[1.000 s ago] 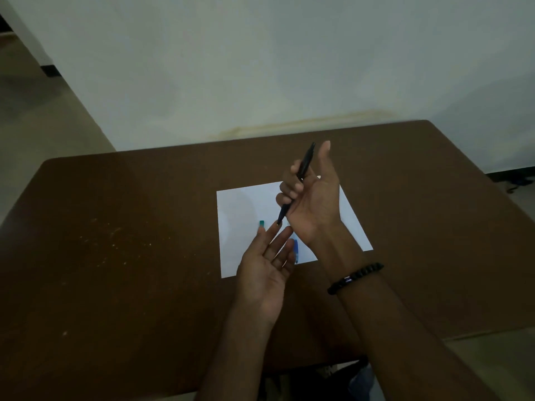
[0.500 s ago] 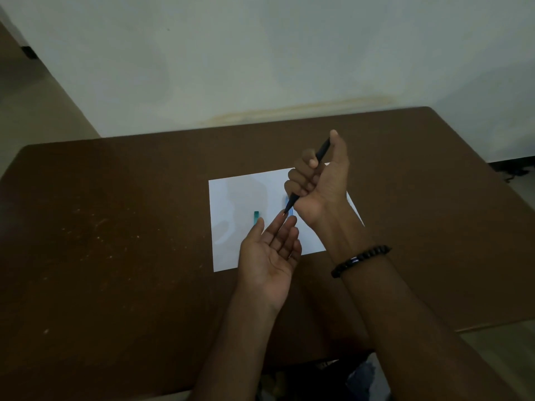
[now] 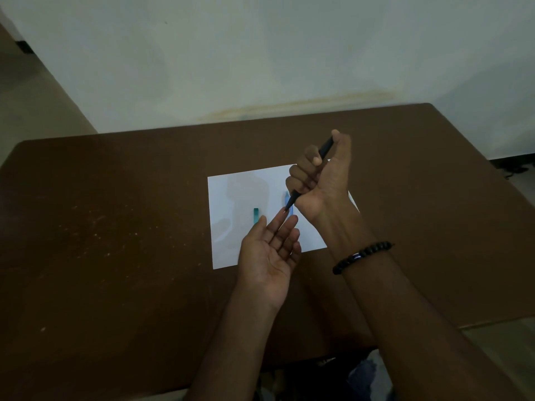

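My right hand (image 3: 321, 175) is raised over a white sheet of paper (image 3: 231, 198) and grips a black pen (image 3: 325, 149) in a fist, thumb on its upper end, tip pointing down and left. My left hand (image 3: 269, 253) is held palm up, fingers straight, just below the pen tip, which is at or near a fingertip. A small teal piece (image 3: 256, 215) lies on the paper. A blue piece (image 3: 288, 198) lies on the paper, partly hidden behind the pen and hand.
The paper lies in the middle of a brown table (image 3: 115, 241) with pale specks on its left part. A pale wall (image 3: 260, 53) stands behind the far edge. A black bead bracelet (image 3: 362, 256) is on my right wrist.
My right hand has closed from a loose hold into a fist round the pen, with the thumb now over its top. My left hand stays palm up below the tip.
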